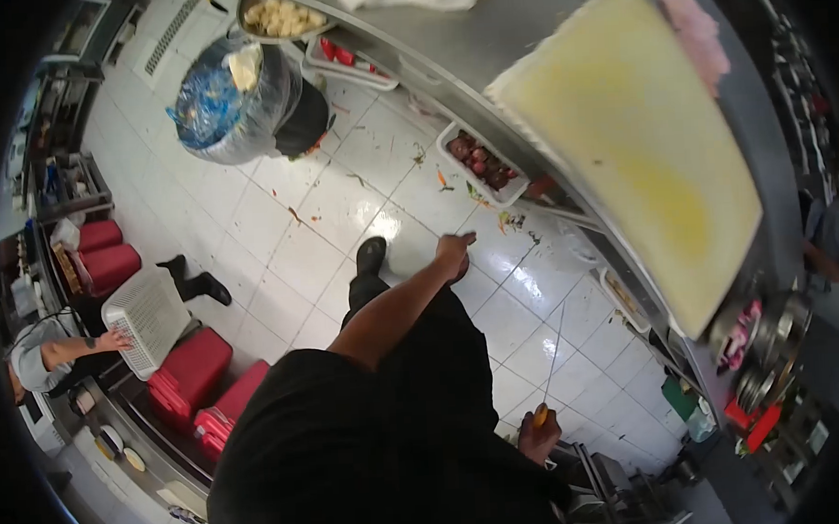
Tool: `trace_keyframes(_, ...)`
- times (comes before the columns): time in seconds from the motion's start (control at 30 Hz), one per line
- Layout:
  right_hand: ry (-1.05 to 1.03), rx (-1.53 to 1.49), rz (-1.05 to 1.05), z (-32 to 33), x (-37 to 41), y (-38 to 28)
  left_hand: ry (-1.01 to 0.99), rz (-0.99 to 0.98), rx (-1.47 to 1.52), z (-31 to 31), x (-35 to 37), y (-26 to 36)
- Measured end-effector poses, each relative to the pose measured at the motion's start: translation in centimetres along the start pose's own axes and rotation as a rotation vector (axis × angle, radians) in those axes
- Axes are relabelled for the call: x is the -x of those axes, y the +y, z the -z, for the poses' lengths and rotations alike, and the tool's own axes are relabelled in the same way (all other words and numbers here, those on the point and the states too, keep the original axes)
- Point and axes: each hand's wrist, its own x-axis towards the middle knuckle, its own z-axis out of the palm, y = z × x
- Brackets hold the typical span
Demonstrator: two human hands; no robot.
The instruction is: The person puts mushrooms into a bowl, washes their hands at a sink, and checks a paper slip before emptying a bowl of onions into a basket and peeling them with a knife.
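Note:
My left hand [453, 252] is out over the floor in front of my legs, one finger stretched forward and nothing visible in it. Low on the right, my right hand [538, 436] is closed round the orange handle of a knife [556, 354]. Its long blade shows only as a thin line pointing away from me over the tiles. The counter on my right carries a large pale-yellow cutting board [635, 150], with a pink cloth [695, 34] at its far edge. Neither hand touches the board.
Below the counter are a tub of dark red vegetables [481, 164] and a tray with red pieces [350, 61]. A lined bin [244, 110] stands ahead. Scraps litter the tiled floor [288, 258]. At left, another person's hand [116, 341] holds a white crate [148, 316] near red containers [188, 370].

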Motion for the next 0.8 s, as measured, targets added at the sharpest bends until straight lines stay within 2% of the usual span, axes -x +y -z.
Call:
trace_keyframes(0.03,-0.066,-0.012,-0.027,-1.5,0.1,1.1,0.052,-0.002,0.067,0.7,-1.8,0.3)
trace_keyframes(0.07,-0.088,0.003,-0.051,-2.8,-0.5,1.5,0.185,0.135,0.191,-0.2,-1.3,3.7)
trace_keyframes(0.17,-0.133,0.066,-0.116,-7.0,-0.8,1.2,0.202,0.113,0.357,-1.2,-9.5,4.4)
trace_keyframes(0.27,-0.060,0.018,-0.268,-11.5,-0.6,1.9,0.183,0.088,0.478,-2.7,-15.7,5.7)
trace_keyframes(0.37,0.087,-0.008,-0.287,-15.0,-0.1,3.2,0.204,0.060,0.556,-3.7,-21.9,5.4)
trace_keyframes(0.47,0.113,-0.032,-0.359,-16.9,0.4,5.2,0.252,0.017,0.595,-4.1,-25.4,5.5)
trace_keyframes(0.53,0.122,0.033,-0.337,-17.3,-0.6,3.8,0.132,-0.297,0.749,-4.6,-30.8,3.2)
trace_keyframes(0.63,0.138,0.039,-0.306,-18.1,-1.6,3.1,0.120,-0.304,0.693,-4.4,-31.4,3.3)
trace_keyframes(0.73,0.099,-0.023,-0.480,-18.6,-2.0,2.7,0.090,-0.174,0.435,-3.4,-32.0,2.7)
trace_keyframes(0.77,0.086,-0.047,-0.454,-18.7,-2.1,2.8,0.224,-0.336,0.502,-3.4,-31.8,2.2)
trace_keyframes(0.8,0.096,0.008,-0.361,-18.8,-2.1,2.6,0.217,-0.297,0.487,-2.4,-30.9,1.4)
